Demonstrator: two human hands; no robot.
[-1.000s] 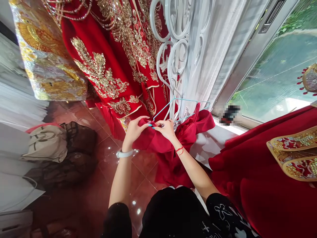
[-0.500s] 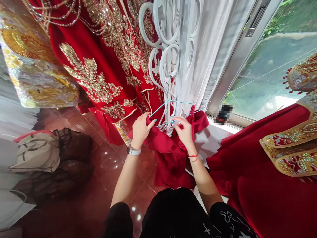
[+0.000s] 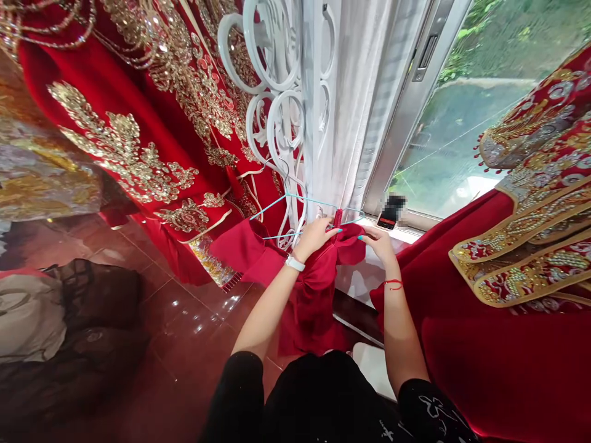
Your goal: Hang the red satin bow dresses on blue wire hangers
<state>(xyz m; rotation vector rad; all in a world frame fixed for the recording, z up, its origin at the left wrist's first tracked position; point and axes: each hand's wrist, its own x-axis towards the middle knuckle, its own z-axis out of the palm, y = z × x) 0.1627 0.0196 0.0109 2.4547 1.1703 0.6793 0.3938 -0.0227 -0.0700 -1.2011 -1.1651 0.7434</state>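
A plain dark-red dress [image 3: 311, 301] hangs in front of me on a thin light-blue hanger [image 3: 272, 207], whose hook rises beside the white scrollwork. My left hand [image 3: 316, 237] reaches across to the dress's right side, fingers closed on the fabric near the shirred strap. At the outer edge of the same side's ruffled sleeve, my right hand [image 3: 378, 242] pinches the cloth between thumb and fingers. The dress's left sleeve drapes loose off the hanger's left arm. Folds hide part of the hanger's lower bar.
White scrollwork metal [image 3: 277, 117] stands ahead beside a white curtain [image 3: 355, 111]. A phone [image 3: 388, 220] leans on the windowsill. Gold-embroidered red garments [image 3: 124, 141] hang left; a beaded red garment [image 3: 508, 264] is at right. Bags [image 3: 32, 314] lie on the tiled floor.
My left hand has moved from the dress's left side across to its right strap. My right hand has shifted outward to the right sleeve's edge. The view has turned right.
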